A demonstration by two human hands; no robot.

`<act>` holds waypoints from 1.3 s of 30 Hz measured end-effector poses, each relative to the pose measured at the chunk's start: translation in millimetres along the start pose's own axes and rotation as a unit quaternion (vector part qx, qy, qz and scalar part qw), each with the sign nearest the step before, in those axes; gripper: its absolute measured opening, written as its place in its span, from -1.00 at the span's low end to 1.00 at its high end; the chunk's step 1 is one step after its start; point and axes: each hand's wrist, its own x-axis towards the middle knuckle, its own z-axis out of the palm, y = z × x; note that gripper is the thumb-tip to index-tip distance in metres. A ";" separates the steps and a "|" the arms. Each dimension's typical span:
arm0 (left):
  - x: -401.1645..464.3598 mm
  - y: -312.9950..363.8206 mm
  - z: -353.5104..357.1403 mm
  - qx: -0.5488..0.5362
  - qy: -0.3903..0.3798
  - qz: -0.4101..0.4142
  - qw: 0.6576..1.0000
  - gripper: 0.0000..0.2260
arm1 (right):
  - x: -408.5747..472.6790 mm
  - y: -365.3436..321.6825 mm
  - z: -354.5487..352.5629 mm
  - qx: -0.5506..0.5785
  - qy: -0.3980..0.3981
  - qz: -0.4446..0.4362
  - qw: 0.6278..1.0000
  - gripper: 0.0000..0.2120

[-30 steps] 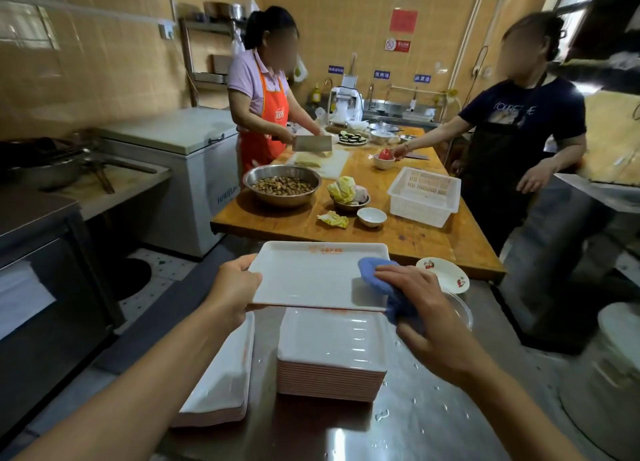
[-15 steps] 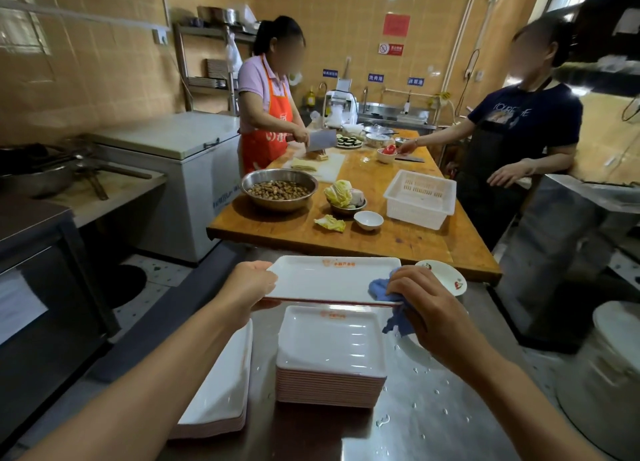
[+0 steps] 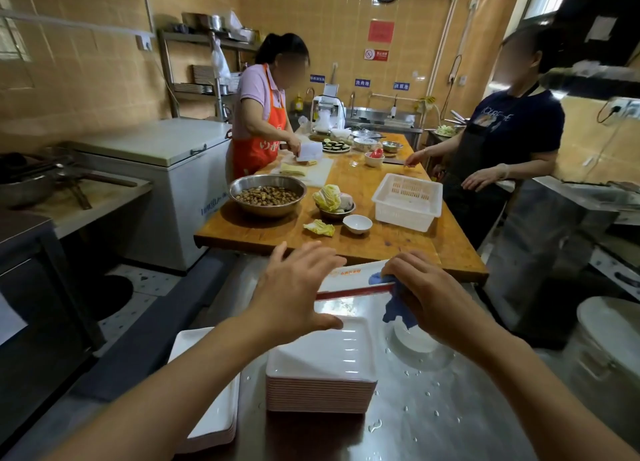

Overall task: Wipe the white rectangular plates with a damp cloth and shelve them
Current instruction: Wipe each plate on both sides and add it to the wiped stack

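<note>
A wet steel table (image 3: 433, 426) fills the near foreground, dotted with water drops. At about six o'clock on it stands a tall stack of white rectangular plates (image 3: 322, 374); a second, lower stack (image 3: 211, 391) sits just beside it at seven o'clock, near the table's left edge.

Two bare forearms reach in from the bottom. Above the tall stack they hold one white plate (image 3: 349, 280) tilted on edge, its red rim showing. The left hand (image 3: 294, 294) is at the plate's left end, fingers spread and nearly straight, thumb low under the near side; its grip is wide. The right hand (image 3: 429, 298) at the plate's right end has a narrow grip, fingers curled round a blue cloth (image 3: 394, 308) pressed on the plate's edge.

Farther off, at twelve o'clock, is a wooden table (image 3: 363, 246) carrying a steel bowl (image 3: 266, 197) of brown food, cabbage leaves, a small white bowl (image 3: 357, 223) and a white plastic basket (image 3: 407, 201). At eleven o'clock a person in an orange apron (image 3: 259, 128) cuts with a cleaver. At two o'clock a person in a dark shirt (image 3: 509, 142) stands beside that table. A white chest freezer (image 3: 166, 183) stands at ten o'clock.
</note>
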 end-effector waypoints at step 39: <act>-39.9 -1.6 -0.4 -0.678 0.103 -0.215 0.696 -0.66 | 46.1 -29.7 46.2 0.025 0.114 0.101 0.988 -0.50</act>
